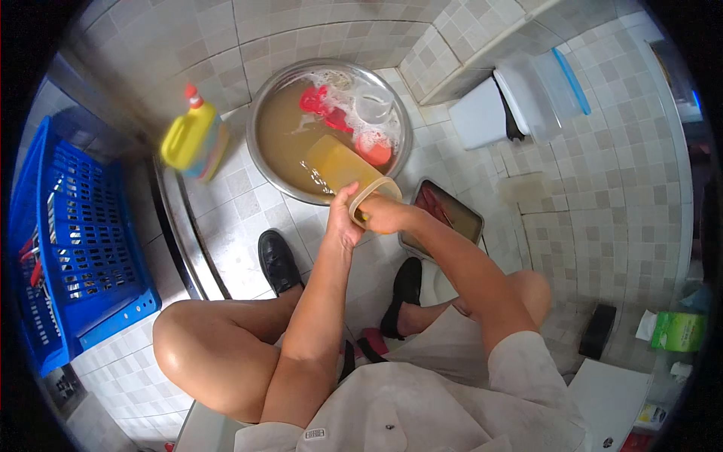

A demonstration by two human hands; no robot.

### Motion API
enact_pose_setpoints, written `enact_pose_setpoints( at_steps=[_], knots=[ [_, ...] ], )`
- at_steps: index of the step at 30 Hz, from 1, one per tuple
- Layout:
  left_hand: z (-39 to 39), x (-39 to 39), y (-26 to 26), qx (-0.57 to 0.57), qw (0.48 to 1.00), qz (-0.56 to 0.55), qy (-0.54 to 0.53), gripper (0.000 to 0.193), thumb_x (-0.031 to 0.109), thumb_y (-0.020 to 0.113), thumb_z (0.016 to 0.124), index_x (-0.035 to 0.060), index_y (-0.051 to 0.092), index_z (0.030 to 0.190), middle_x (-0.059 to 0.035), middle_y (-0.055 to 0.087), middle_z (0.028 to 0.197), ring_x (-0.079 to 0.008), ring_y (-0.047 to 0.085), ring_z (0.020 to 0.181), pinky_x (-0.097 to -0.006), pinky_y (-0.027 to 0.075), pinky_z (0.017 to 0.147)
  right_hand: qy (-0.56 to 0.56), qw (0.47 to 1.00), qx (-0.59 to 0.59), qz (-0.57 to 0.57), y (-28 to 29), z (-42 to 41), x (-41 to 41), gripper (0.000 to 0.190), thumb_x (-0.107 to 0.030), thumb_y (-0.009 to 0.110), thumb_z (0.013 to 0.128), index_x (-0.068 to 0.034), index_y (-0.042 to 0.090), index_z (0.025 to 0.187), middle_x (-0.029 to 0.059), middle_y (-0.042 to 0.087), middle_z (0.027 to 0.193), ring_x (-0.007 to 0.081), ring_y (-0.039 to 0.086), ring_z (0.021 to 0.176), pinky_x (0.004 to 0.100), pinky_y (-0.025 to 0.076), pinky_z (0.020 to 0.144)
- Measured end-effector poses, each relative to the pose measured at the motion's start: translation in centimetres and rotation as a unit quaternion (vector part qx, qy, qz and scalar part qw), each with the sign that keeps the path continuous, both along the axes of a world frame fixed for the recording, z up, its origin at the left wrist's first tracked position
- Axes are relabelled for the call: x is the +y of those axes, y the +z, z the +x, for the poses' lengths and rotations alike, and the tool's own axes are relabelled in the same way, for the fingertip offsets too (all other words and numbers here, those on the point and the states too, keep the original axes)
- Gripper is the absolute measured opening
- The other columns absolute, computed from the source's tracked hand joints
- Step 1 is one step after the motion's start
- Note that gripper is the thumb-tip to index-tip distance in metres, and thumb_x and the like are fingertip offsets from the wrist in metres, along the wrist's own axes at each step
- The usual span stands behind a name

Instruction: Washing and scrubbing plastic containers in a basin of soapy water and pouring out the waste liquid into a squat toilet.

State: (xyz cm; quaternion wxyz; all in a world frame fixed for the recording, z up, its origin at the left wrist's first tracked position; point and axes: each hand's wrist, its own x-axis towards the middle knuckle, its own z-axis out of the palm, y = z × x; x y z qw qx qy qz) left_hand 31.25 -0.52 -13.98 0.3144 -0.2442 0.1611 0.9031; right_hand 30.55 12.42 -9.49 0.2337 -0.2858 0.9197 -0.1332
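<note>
My left hand point(345, 217) grips the rim of a translucent yellowish plastic container point(347, 164), tilted with its base over the murky water in a round metal basin point(255, 152). My right hand point(387, 212) reaches into the container's mouth; its fingers are mostly hidden, and a bit of yellow shows beside them, too little to identify. Red plastic pieces point(314, 100), a clear plastic container point(374, 104) and an orange-red cup-like item point(374, 150) lie among suds on the basin's right side.
A yellow detergent bottle point(195, 138) stands left of the basin. A blue plastic basket point(90, 226) is at far left. Right of the basin sits a rectangular tray point(474, 217) with red items in liquid. White and clear containers point(480, 116) stand along the tiled wall at upper right.
</note>
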Motion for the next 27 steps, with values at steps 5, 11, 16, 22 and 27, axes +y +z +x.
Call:
enact_pose_setpoints(
  at_steps=[5,11,16,22,27],
  knots=[
    [0.5,0.0,0.2,-0.024,1.000,0.001,0.002,0.052,0.040,0.065,0.084,0.0081,0.058,0.124,-0.0122,0.062,0.123,-0.0305,0.059,0.111,-0.0483,0.046,0.098,-0.125,0.992,-0.027,-0.018,-3.4,-3.1,-1.9,0.029,-0.021,0.056,0.089,-0.012,0.063,0.116,0.0156,0.066,0.112,0.0305,0.065,0.099,0.0475,0.050,0.083],
    [0.7,0.2,-0.6,-0.058,0.998,0.029,0.002,0.051,0.044,0.063,0.083,0.0104,0.059,0.121,-0.0102,0.062,0.122,-0.0295,0.057,0.112,-0.0530,0.045,0.093,-0.295,0.900,-0.216,-0.239,-5.9,-5.9,-4.9,0.027,-0.021,0.056,0.091,-0.011,0.063,0.114,0.0123,0.066,0.107,0.0264,0.064,0.096,0.0433,0.050,0.082],
    [-0.3,-1.1,-0.1,-0.050,0.998,0.025,-0.016,0.057,0.052,0.055,0.085,0.0134,0.057,0.127,-0.0096,0.060,0.126,-0.0315,0.056,0.115,-0.0556,0.042,0.096,-0.435,0.735,-0.365,-0.371,-6.6,-4.5,-5.0,0.025,-0.020,0.056,0.091,-0.010,0.063,0.113,0.0095,0.065,0.102,0.0230,0.063,0.092,0.0398,0.050,0.081],
    [-0.9,-0.8,-0.6,-0.053,0.998,0.031,0.035,0.052,0.048,0.058,0.085,0.0087,0.060,0.120,-0.0115,0.064,0.117,-0.0326,0.059,0.107,-0.0554,0.045,0.093,-0.484,0.642,-0.388,-0.451,-4.0,-1.5,-3.2,0.027,-0.017,0.058,0.089,-0.009,0.061,0.114,0.0069,0.063,0.103,0.0198,0.062,0.092,0.0369,0.050,0.081],
    [-1.2,-1.0,-0.6,-0.054,0.995,0.081,-0.004,0.041,0.037,0.061,0.086,0.0039,0.062,0.112,-0.0157,0.067,0.105,-0.0334,0.064,0.094,-0.0478,0.052,0.087,-0.145,0.960,0.073,-0.227,-0.4,5.3,-2.7,0.049,-0.008,0.056,0.081,0.002,0.051,0.129,0.0194,0.059,0.121,0.0343,0.054,0.119,0.0449,0.038,0.105]
  ],
)
